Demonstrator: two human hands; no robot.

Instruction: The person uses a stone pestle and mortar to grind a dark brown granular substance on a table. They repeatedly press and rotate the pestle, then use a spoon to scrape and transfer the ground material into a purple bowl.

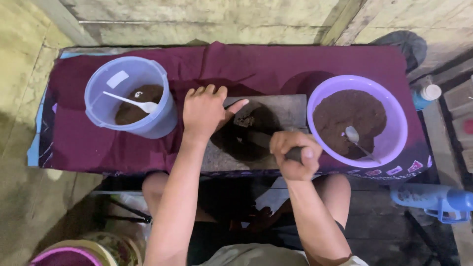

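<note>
Here, right hand (294, 155) grips knife (260, 139) (blade pointing up-left).

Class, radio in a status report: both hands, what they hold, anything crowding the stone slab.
Left hand flat on grey stone slab, beside dark brown paste. Right hand gripping dark tool handle. Purple bowl close right.

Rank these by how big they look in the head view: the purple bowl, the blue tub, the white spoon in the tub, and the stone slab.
1. Stone slab, though hands and brown paste cover much of it.
2. Purple bowl and blue tub: the bowl looks slightly wider, but too alike to rank firmly.
3. White spoon, clearly smallest.
</note>
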